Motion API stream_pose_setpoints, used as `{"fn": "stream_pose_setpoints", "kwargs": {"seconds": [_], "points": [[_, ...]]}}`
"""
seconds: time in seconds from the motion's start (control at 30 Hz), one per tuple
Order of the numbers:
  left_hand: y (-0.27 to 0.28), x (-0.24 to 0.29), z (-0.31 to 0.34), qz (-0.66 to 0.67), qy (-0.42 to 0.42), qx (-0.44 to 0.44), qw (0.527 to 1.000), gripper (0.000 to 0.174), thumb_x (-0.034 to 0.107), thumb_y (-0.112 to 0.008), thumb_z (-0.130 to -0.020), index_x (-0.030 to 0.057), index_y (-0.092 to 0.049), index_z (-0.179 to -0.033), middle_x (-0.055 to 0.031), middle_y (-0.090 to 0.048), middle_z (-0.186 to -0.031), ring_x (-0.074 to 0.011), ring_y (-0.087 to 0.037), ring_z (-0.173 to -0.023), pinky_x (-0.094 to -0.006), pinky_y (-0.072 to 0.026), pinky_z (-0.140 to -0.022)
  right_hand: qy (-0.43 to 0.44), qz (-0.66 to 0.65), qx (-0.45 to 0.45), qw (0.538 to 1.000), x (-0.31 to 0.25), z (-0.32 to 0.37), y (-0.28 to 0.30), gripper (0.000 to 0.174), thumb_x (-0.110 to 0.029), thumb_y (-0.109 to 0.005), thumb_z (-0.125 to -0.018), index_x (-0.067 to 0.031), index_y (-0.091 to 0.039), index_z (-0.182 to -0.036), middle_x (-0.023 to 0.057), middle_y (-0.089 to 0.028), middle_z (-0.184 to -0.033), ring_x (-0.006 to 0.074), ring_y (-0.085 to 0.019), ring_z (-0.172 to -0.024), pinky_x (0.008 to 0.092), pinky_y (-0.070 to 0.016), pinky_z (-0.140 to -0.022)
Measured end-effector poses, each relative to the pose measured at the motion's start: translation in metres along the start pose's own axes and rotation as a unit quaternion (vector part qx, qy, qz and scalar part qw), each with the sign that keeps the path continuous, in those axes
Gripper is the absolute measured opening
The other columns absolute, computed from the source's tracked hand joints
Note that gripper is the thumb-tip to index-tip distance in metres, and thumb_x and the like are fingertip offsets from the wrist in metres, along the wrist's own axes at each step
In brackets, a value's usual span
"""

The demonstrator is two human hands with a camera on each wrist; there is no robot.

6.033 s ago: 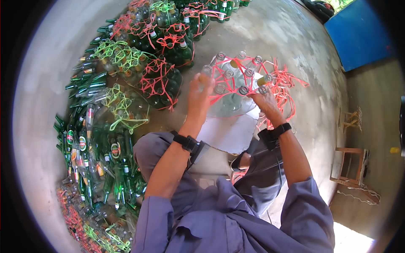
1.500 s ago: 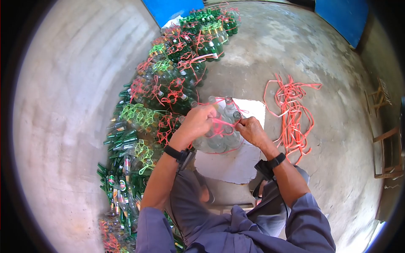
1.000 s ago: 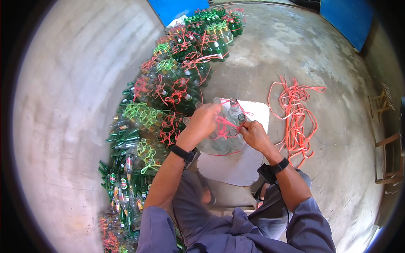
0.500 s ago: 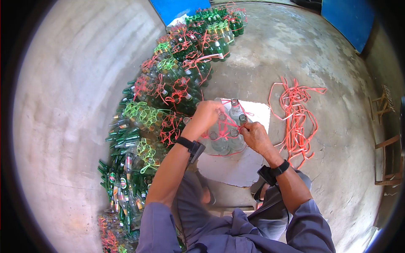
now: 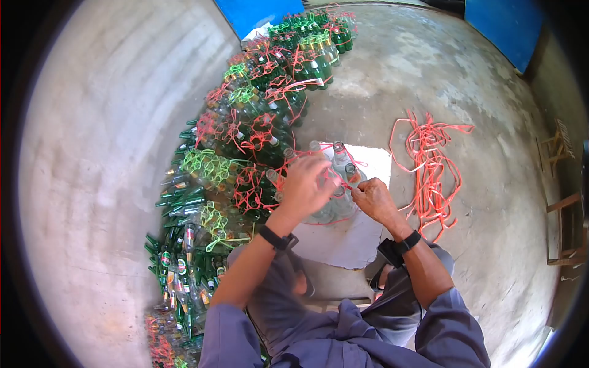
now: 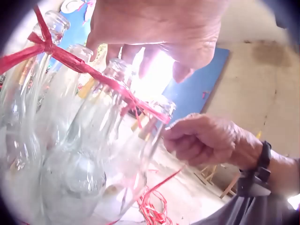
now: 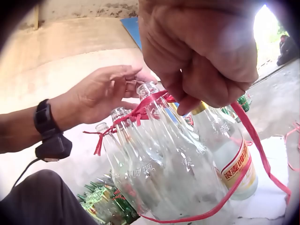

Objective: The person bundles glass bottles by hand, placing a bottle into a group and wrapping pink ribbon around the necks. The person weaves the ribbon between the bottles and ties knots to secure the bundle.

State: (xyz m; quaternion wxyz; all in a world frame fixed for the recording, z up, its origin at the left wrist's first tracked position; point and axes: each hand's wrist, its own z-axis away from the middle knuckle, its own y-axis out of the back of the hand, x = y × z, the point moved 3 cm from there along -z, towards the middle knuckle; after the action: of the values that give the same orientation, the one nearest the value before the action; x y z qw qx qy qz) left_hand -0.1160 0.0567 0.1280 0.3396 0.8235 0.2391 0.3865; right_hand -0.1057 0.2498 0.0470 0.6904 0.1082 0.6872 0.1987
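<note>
A cluster of clear glass bottles [image 7: 173,173] stands upright on a white board [image 5: 331,248], red plastic strapping [image 6: 75,62] wound around the necks. One bottle carries a red and yellow label [image 7: 241,168]. My left hand [image 5: 307,187] is over the bottle tops, fingers spread and blurred in the head view; the right wrist view puts its fingertips right behind the necks. At the near right of the cluster, my right hand [image 5: 373,197] pinches the strap with curled fingers. A length of strap [image 7: 255,136] hangs below that hand, and another loops low around the bottles.
Many bundled green and clear bottles [image 5: 264,132] line the wall on the left, tied with red and green strapping. Loose bottles [image 5: 181,270] lie nearer. A heap of red strapping [image 5: 429,175] is on the floor at right. Wooden stools [image 5: 564,230] stand far right.
My left hand has released its pinch near the necks, spread its fingers and drawn back towards me. The right hand stays nearly in place. Six seconds ago both hands were gripping the bundle's sides.
</note>
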Motion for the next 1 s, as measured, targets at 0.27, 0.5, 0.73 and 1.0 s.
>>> {"fn": "stream_pose_setpoints", "kwargs": {"seconds": [0.27, 0.5, 0.73, 1.0], "points": [[-0.022, 0.024, 0.016, -0.136, -0.039, -0.034, 0.989, 0.046, 0.027, -0.082, -0.072, 0.0091, -0.069, -0.112, -0.0062, -0.068, -0.122, -0.0455, -0.05, -0.13, -0.0494, -0.0485, -0.101, -0.042, -0.059, -0.001, 0.997, -0.004, 0.008, 0.007, 0.034, -0.022, -0.065, -0.085, 0.0075, -0.065, -0.069, 0.0179, -0.05, -0.053, 0.0184, -0.051, -0.049, 0.0381, -0.047, -0.053], [-0.026, 0.025, 0.022, -0.138, 0.024, -0.027, 0.99, 0.043, 0.025, -0.082, -0.071, 0.0142, -0.071, -0.111, 0.0007, -0.069, -0.126, -0.0413, -0.054, -0.129, -0.0463, -0.0528, -0.097, -0.058, -0.08, 0.003, 0.995, 0.013, 0.001, 0.011, 0.038, -0.028, -0.064, -0.087, 0.0041, -0.068, -0.067, 0.0079, -0.051, -0.05, 0.0142, -0.051, -0.051, 0.0339, -0.0459, -0.054], [-0.025, 0.022, 0.022, -0.115, 0.066, -0.024, 0.991, 0.046, 0.026, -0.084, -0.07, 0.0157, -0.072, -0.113, 0.0035, -0.07, -0.127, -0.0399, -0.055, -0.13, -0.0453, -0.0538, -0.096, 0.024, -0.031, 0.024, 0.999, 0.013, 0.005, 0.013, 0.036, -0.024, -0.067, -0.091, 0.0041, -0.068, -0.068, 0.0181, -0.056, -0.054, 0.0243, -0.054, -0.047, 0.0395, -0.0461, -0.053], [-0.029, 0.026, 0.023, -0.107, 0.071, 0.008, 0.992, 0.043, 0.02, -0.086, -0.065, 0.0105, -0.074, -0.105, 0.0016, -0.07, -0.123, -0.0312, -0.055, -0.126, -0.0447, -0.0543, -0.092, 0.22, 0.211, 0.114, 0.946, -0.018, 0.02, 0.039, 0.026, -0.016, -0.067, -0.09, 0.001, -0.062, -0.072, 0.0211, -0.063, -0.07, 0.0416, -0.063, -0.064, 0.0481, -0.0513, -0.059]]}}
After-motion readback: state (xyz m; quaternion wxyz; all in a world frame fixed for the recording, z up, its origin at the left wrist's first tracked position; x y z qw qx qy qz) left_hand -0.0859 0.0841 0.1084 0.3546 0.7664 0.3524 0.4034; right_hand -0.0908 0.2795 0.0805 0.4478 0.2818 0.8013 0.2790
